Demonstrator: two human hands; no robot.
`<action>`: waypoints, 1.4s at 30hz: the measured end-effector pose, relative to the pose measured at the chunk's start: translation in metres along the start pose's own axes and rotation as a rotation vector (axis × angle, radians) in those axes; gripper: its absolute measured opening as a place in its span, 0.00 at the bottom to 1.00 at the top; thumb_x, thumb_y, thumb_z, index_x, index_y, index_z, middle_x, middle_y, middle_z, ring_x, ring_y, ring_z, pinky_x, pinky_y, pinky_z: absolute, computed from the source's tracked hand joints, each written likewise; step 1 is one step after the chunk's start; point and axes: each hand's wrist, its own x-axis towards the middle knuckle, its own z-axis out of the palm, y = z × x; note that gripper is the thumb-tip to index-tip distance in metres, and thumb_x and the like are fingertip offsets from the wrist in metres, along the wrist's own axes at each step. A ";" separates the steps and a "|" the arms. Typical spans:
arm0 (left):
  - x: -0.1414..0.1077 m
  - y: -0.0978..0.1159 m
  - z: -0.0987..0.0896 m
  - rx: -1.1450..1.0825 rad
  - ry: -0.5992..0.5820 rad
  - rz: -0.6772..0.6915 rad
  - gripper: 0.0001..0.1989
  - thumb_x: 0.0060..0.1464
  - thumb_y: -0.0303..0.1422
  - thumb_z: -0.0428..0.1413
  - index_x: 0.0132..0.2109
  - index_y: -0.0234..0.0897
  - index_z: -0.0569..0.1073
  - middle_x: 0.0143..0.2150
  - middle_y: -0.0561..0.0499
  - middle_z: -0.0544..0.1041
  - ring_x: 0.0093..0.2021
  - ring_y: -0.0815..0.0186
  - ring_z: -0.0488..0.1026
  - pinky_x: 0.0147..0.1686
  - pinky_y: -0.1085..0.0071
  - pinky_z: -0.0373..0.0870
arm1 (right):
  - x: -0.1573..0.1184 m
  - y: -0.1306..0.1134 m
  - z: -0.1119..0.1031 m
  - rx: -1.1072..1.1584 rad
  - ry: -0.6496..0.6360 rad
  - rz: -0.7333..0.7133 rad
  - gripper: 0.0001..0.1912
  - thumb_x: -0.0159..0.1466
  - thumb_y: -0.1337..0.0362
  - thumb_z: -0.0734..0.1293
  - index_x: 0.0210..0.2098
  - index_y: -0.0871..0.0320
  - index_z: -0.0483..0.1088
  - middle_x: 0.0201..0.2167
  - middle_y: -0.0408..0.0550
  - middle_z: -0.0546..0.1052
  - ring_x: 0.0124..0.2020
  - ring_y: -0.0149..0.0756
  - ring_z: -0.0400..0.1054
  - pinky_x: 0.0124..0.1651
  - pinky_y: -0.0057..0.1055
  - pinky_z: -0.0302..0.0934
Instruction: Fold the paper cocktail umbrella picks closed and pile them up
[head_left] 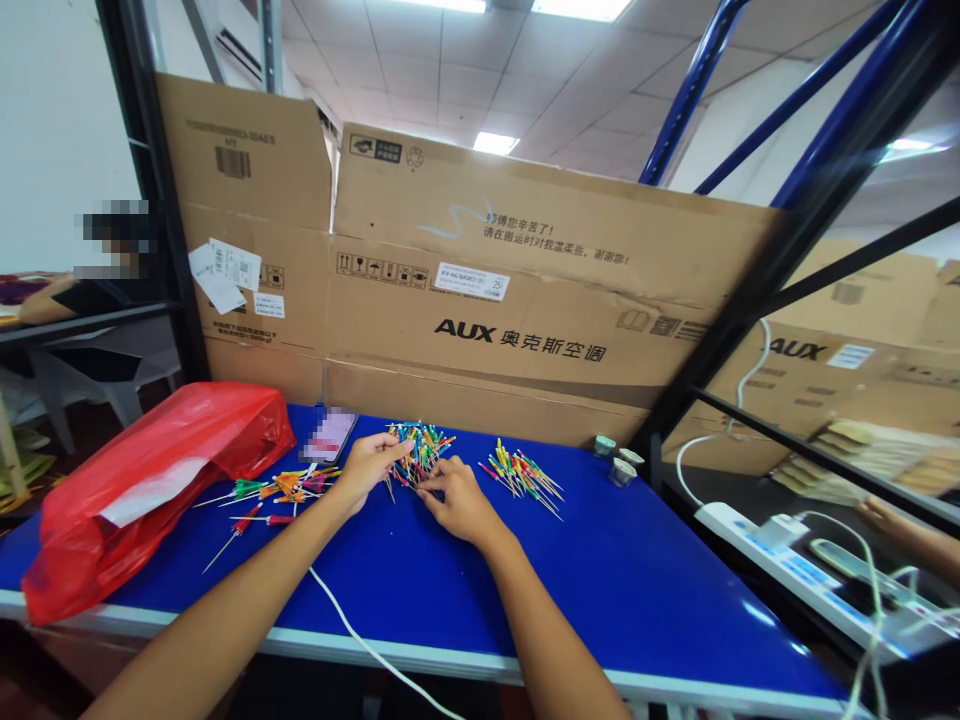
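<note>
On the blue table [600,590], a dense heap of colourful paper-topped sticks [421,440] lies between my two hands. My left hand [373,463] is at the heap's left side, thumb and fingers pinched together near the tips; whatever they hold is too small to name. At the heap's lower right edge, my right hand [456,497] has its thumb and index finger closed around something small near the stick ends. A second, looser pile of sticks [523,475] lies to the right. Opened small paper umbrellas [289,486] in orange, green and red lie left of my left hand.
A red plastic bag [172,470] covers the table's left side, beside a phone [330,435] with a white cable. Small tubs [622,470] stand at the back right. Cardboard [480,300] walls the rear. A power strip [787,570] and another person's hand [889,520] are at right.
</note>
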 end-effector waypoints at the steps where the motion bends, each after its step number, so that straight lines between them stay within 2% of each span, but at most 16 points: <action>1: 0.000 0.000 0.000 0.000 0.009 0.004 0.21 0.40 0.47 0.69 0.28 0.33 0.74 0.18 0.60 0.62 0.16 0.78 0.53 0.17 0.77 0.43 | -0.001 0.001 0.000 -0.034 -0.018 -0.010 0.09 0.66 0.61 0.67 0.41 0.50 0.80 0.40 0.51 0.72 0.42 0.42 0.61 0.45 0.37 0.52; 10: -0.001 -0.002 0.003 0.029 -0.016 0.029 0.20 0.40 0.46 0.69 0.28 0.33 0.74 0.19 0.58 0.66 0.17 0.77 0.55 0.17 0.77 0.45 | 0.001 0.003 0.004 -0.143 -0.044 -0.053 0.10 0.67 0.61 0.66 0.45 0.50 0.78 0.38 0.51 0.72 0.41 0.42 0.60 0.42 0.35 0.51; 16: -0.001 -0.007 0.003 0.079 -0.026 0.027 0.21 0.39 0.47 0.69 0.26 0.34 0.73 0.17 0.60 0.62 0.17 0.76 0.54 0.18 0.76 0.45 | 0.005 -0.003 0.006 -0.213 -0.009 -0.119 0.08 0.68 0.62 0.65 0.40 0.53 0.78 0.39 0.53 0.72 0.43 0.43 0.60 0.42 0.37 0.51; 21: 0.000 -0.009 0.003 0.116 -0.030 0.043 0.21 0.39 0.48 0.68 0.27 0.34 0.75 0.17 0.60 0.63 0.16 0.76 0.54 0.17 0.77 0.46 | 0.004 -0.005 0.008 -0.210 0.002 -0.096 0.07 0.67 0.66 0.64 0.37 0.55 0.75 0.37 0.52 0.73 0.41 0.42 0.61 0.42 0.36 0.51; 24: 0.001 -0.009 0.002 0.163 -0.017 0.084 0.21 0.39 0.48 0.68 0.26 0.34 0.75 0.17 0.59 0.64 0.17 0.75 0.56 0.18 0.77 0.49 | 0.003 -0.003 0.007 -0.102 0.033 -0.080 0.06 0.67 0.66 0.63 0.36 0.56 0.73 0.38 0.51 0.73 0.41 0.41 0.61 0.44 0.36 0.52; 27: 0.001 -0.010 0.003 0.217 -0.030 0.128 0.20 0.38 0.47 0.69 0.25 0.34 0.74 0.18 0.57 0.68 0.17 0.73 0.61 0.18 0.77 0.54 | 0.005 0.000 0.002 0.104 0.154 -0.036 0.08 0.69 0.63 0.62 0.37 0.55 0.72 0.36 0.49 0.74 0.40 0.40 0.62 0.44 0.35 0.54; 30: -0.001 -0.014 0.005 0.269 -0.132 0.102 0.19 0.39 0.46 0.68 0.27 0.34 0.75 0.18 0.56 0.70 0.17 0.71 0.64 0.18 0.76 0.55 | 0.008 0.002 -0.005 0.324 0.342 0.062 0.10 0.68 0.58 0.63 0.37 0.55 0.73 0.33 0.48 0.74 0.38 0.40 0.63 0.44 0.36 0.56; 32: -0.003 -0.017 0.006 0.296 -0.214 0.081 0.18 0.40 0.45 0.68 0.27 0.34 0.75 0.19 0.55 0.72 0.16 0.72 0.64 0.17 0.76 0.56 | 0.009 0.001 -0.007 0.448 0.403 0.104 0.10 0.67 0.55 0.64 0.38 0.54 0.73 0.32 0.48 0.74 0.37 0.41 0.64 0.44 0.36 0.57; 36: -0.005 -0.018 0.008 0.323 -0.280 0.083 0.18 0.41 0.45 0.68 0.26 0.35 0.74 0.18 0.56 0.70 0.16 0.73 0.62 0.17 0.77 0.54 | 0.008 -0.004 -0.010 0.573 0.370 0.096 0.12 0.66 0.53 0.65 0.37 0.53 0.75 0.32 0.47 0.74 0.37 0.41 0.64 0.45 0.36 0.58; 42: -0.004 -0.014 0.008 0.332 -0.256 0.118 0.18 0.39 0.43 0.69 0.25 0.34 0.75 0.18 0.57 0.70 0.18 0.73 0.61 0.18 0.77 0.54 | 0.008 -0.008 -0.016 0.522 0.387 0.069 0.11 0.66 0.54 0.66 0.36 0.53 0.75 0.32 0.48 0.75 0.36 0.41 0.65 0.47 0.38 0.56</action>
